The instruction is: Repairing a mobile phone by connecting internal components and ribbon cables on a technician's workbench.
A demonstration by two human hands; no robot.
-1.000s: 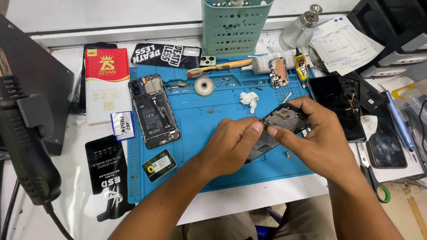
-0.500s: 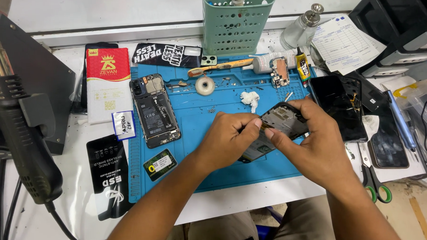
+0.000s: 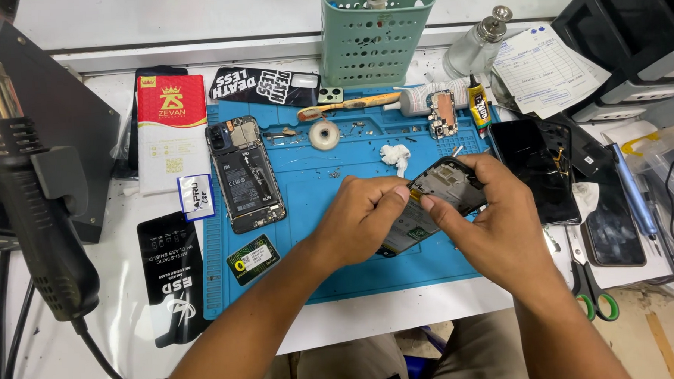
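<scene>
**Bench note: phone frame in hand, fine work at its near-left edge**

Near edge: both forearms come in over the white table (image 3: 401, 318). Scissors with green handles (image 3: 591, 289) lie at the near right, untouched.

Centre of the blue work mat (image 3: 330, 212): the left hand (image 3: 364, 215) and right hand (image 3: 495, 229) meet over a dark phone frame (image 3: 445, 193), lifted and tilted just above the mat. The right hand wraps the frame's right side, thumb lying across its face. The left hand steadies the frame's left part, thumb and forefinger pinched at a small yellowish piece (image 3: 415, 196) on the frame; I cannot tell whether that piece is being peeled off or pressed on. Both hands are closed on the frame, neither slack.

Judged progress: well into the strip-down or rebuild. The frame's interior is bare, with no board seen in it.

Left on the mat: an opened phone (image 3: 245, 174) lies flat, back cover off, battery and board still seated. It looks untouched for now.

Right of the mat: a dark screen panel (image 3: 534, 168) lies flat, apart from the frame. A second dark phone (image 3: 611, 228) sits nearer, right of it.

Far side: a loose circuit board (image 3: 442, 112), a roll of tape (image 3: 324, 135), a crumpled white wad (image 3: 395, 156), a small yellow glue tube (image 3: 480, 106). Beyond these, a green mesh basket (image 3: 376, 35).

Far left: a hot-air gun (image 3: 23, 193) hangs idle.
</scene>
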